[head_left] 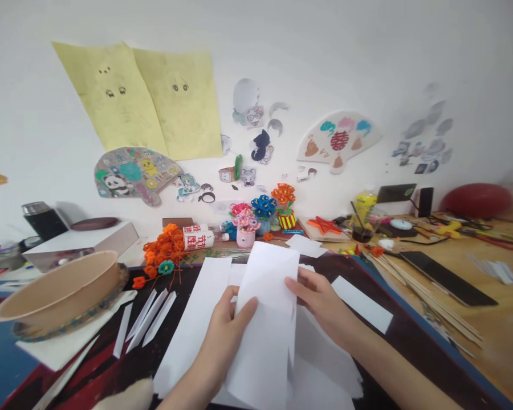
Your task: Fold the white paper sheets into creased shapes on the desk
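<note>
A long white sheet of paper [267,319] is held up between my two hands over the dark mat [183,285]. My left hand [228,327] pinches its left edge, thumb on the front and fingers behind. Higher on the right edge, my right hand [320,299] grips it with the thumb in front. The sheet looks folded or doubled along its right side. Under and beside it lie more white sheets [196,319], and a white strip [363,302] rests right of my right hand. Several narrow folded paper strips [147,319] lie to the left.
A round beige container [60,287] stands at the left. Orange pipe-cleaner flowers [165,250], a white bottle with red print [199,236] and small flower pots [245,236] line the back. On the right are wooden sticks [427,299], a black flat object [447,278] and a drink cup [362,228].
</note>
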Action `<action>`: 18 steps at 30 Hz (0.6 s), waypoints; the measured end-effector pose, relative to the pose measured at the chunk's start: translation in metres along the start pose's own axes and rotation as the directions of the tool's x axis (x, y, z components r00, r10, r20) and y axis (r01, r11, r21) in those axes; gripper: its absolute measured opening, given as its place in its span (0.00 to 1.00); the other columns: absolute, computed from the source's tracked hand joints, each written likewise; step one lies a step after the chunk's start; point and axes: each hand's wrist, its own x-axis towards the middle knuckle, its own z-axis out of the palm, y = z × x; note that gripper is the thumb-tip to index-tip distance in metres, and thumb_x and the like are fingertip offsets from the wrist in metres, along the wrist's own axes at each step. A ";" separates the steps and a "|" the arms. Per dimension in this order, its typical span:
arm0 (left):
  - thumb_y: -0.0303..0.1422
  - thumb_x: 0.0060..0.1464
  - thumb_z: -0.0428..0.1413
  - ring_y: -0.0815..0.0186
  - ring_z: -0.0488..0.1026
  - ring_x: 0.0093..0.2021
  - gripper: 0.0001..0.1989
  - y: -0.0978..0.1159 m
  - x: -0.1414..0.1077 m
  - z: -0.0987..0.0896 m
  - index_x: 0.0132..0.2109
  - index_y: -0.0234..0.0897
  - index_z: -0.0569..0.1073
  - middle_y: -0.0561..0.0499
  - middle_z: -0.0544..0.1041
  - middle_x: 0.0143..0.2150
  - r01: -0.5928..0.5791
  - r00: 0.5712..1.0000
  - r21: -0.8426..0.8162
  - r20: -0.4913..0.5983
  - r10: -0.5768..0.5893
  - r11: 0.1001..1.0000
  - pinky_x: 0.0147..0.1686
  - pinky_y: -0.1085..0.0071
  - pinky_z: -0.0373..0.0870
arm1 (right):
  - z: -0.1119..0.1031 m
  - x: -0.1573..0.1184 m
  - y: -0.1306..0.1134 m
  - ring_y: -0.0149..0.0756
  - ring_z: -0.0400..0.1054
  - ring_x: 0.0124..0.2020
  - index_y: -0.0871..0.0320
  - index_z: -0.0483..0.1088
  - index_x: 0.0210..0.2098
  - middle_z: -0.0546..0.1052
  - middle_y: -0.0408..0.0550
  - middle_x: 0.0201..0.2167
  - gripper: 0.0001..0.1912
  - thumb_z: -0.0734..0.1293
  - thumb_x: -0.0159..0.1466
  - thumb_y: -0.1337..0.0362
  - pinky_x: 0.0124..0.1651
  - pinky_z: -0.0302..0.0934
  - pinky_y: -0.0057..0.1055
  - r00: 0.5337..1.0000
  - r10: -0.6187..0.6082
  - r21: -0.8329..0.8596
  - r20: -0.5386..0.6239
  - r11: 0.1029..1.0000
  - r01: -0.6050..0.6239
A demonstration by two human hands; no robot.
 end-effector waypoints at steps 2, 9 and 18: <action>0.51 0.46 0.62 0.60 0.76 0.26 0.23 -0.006 0.004 0.000 0.40 0.40 0.65 0.50 0.79 0.28 -0.038 0.998 0.066 -0.053 0.041 0.997 0.24 0.70 0.69 | 0.000 0.001 0.002 0.39 0.72 0.33 0.58 0.74 0.36 0.79 0.48 0.32 0.23 0.71 0.55 0.45 0.37 0.65 0.34 1.000 -0.020 -0.046 -0.009 0.999 0.020; 0.54 0.45 0.61 0.62 0.72 0.20 0.23 -0.011 0.003 0.002 0.36 0.40 0.66 0.53 0.76 0.23 -0.104 0.981 0.175 -0.145 0.130 0.979 0.20 0.72 0.64 | -0.005 0.003 0.007 0.30 0.63 0.18 0.58 0.63 0.20 0.67 0.41 0.17 0.30 0.62 0.58 0.36 0.23 0.57 0.29 0.998 -0.061 -0.207 0.030 0.976 0.066; 0.54 0.47 0.59 0.63 0.69 0.20 0.22 -0.003 -0.001 -0.004 0.35 0.40 0.65 0.53 0.75 0.23 -0.106 0.950 0.337 -0.244 0.196 0.936 0.21 0.71 0.63 | -0.012 -0.003 0.000 0.33 0.71 0.24 0.61 0.72 0.26 0.76 0.46 0.21 0.23 0.70 0.57 0.44 0.30 0.66 0.28 0.954 0.147 -0.233 0.262 0.969 -0.085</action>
